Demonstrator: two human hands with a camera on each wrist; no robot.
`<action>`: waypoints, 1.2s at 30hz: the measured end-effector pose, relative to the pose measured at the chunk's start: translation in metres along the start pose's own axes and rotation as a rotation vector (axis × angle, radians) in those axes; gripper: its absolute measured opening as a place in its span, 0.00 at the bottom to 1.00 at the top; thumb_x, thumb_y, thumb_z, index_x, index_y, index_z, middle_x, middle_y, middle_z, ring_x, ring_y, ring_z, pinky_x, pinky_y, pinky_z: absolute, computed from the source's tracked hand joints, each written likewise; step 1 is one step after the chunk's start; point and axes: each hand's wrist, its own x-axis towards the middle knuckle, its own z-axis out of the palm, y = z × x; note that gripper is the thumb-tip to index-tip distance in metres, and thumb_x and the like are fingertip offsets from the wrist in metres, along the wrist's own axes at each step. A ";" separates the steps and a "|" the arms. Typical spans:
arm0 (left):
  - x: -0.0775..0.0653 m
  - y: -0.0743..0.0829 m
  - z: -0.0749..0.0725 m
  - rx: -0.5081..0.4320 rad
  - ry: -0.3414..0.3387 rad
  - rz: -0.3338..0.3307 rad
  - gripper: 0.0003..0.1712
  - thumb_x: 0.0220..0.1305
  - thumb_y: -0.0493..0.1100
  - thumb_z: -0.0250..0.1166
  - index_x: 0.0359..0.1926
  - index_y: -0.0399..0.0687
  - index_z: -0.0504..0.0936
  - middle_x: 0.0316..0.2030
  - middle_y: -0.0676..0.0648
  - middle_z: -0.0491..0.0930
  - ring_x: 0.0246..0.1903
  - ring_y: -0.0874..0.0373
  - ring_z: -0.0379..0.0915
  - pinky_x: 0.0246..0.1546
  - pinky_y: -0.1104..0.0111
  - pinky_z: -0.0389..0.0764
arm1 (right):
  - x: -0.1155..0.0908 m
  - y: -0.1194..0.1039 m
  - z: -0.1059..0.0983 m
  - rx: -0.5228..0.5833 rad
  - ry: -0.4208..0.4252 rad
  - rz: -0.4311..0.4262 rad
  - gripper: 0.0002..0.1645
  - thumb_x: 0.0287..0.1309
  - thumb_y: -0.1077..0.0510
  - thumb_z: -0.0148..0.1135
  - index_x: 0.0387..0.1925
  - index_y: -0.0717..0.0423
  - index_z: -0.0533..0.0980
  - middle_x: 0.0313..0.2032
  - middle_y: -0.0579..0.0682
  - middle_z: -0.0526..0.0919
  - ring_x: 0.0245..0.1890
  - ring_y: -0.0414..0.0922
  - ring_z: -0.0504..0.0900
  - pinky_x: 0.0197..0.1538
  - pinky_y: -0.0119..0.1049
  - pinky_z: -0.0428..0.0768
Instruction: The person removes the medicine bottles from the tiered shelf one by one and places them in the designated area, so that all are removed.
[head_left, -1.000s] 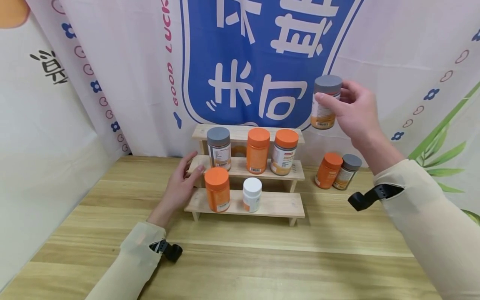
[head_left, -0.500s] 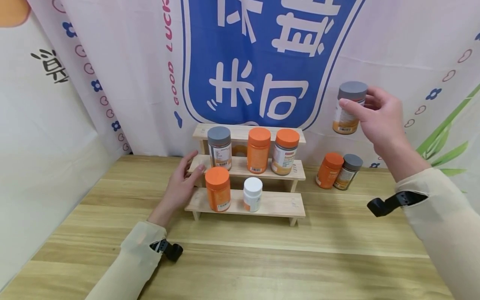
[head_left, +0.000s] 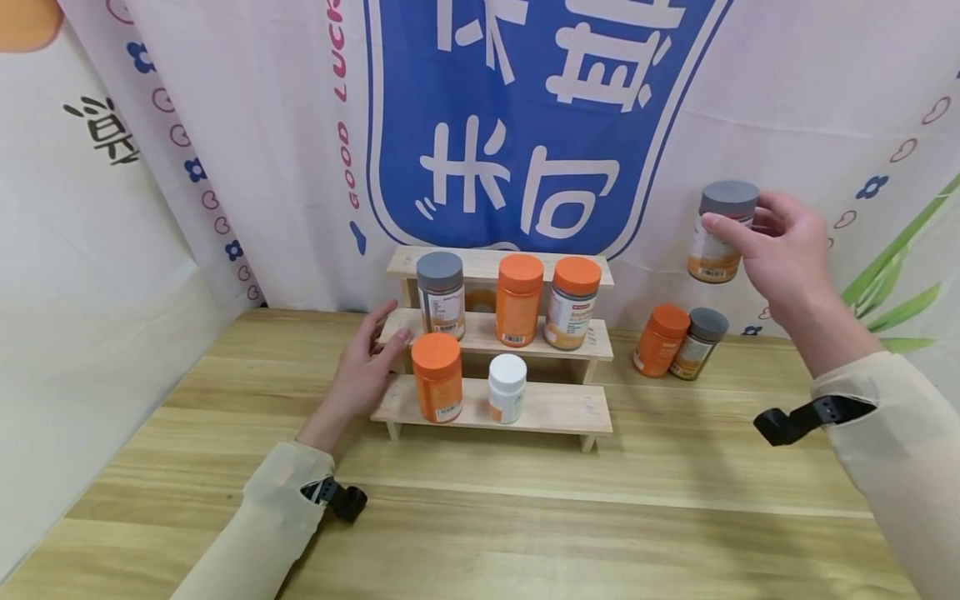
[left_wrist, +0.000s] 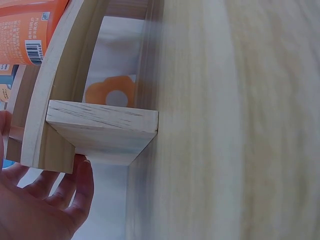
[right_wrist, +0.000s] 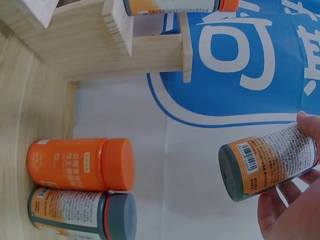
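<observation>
My right hand [head_left: 795, 262] grips a grey-lidded supplement jar [head_left: 712, 250] upright in the air, to the right of the three-step wooden stand [head_left: 558, 406]. In the right wrist view, the jar's dark base, barcode and printed label [right_wrist: 272, 157] show. My left hand [head_left: 362, 371] holds the left end of the stand, with its thumb by the middle step and fingers curled around the board's end in the left wrist view. On the middle step are a grey-lidded jar [head_left: 441, 296], an orange jar [head_left: 519, 300] and an orange-lidded jar [head_left: 572, 304].
The bottom step bears another orange jar [head_left: 437, 379] and a small white bottle [head_left: 507, 389]. Right of the stand, an orange jar [head_left: 661, 342] and a grey-lidded jar [head_left: 697, 344] stand side by side on the wooden table [head_left: 480, 517]. A printed curtain [head_left: 300, 150] hangs behind.
My right hand has carried the grey-lidded jar rightward and somewhat lower, from beside the blue print to above the two table jars. The left hand stays at the stand's end.
</observation>
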 end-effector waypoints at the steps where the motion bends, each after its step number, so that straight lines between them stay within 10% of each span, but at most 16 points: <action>1: 0.000 0.000 0.000 -0.001 0.001 0.003 0.38 0.83 0.56 0.55 0.85 0.57 0.54 0.82 0.38 0.59 0.75 0.39 0.63 0.76 0.43 0.65 | 0.000 0.002 0.000 -0.005 -0.001 0.003 0.42 0.68 0.34 0.67 0.78 0.34 0.67 0.70 0.42 0.74 0.67 0.44 0.68 0.81 0.58 0.62; 36: -0.001 -0.001 0.000 -0.024 0.005 0.006 0.38 0.82 0.54 0.56 0.85 0.58 0.55 0.80 0.36 0.63 0.72 0.38 0.66 0.74 0.45 0.67 | 0.011 0.081 -0.024 -0.050 0.056 0.157 0.47 0.64 0.29 0.66 0.80 0.35 0.65 0.50 0.26 0.71 0.58 0.37 0.70 0.69 0.45 0.70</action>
